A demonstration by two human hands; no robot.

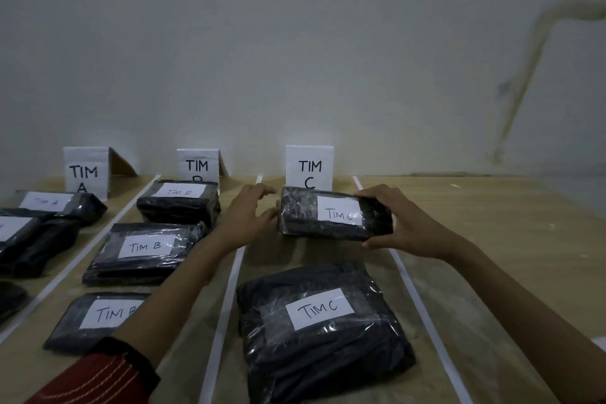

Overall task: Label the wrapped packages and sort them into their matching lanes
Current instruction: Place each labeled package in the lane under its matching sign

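The right hand is clamping the right end of the far TIM C package, thumb under and fingers over the top. The left hand is hovering just beside its left end, fingers loosely curved and holding nothing. That package is sitting at the far end of the C lane, right in front of the TIM C card. I cannot tell whether it is resting on the table.

I am counting two packages in the C lane, the other being the near TIM C package. Three TIM B packages are lying in the middle lane. At least two are showing in the A lane, one being the TIM A package. Three cards are standing at the back, with the TIM A card and the TIM B card. Three white tape strips are dividing the lanes.

The wooden table is butting against a pale wall, which is showing a brownish stain at right.
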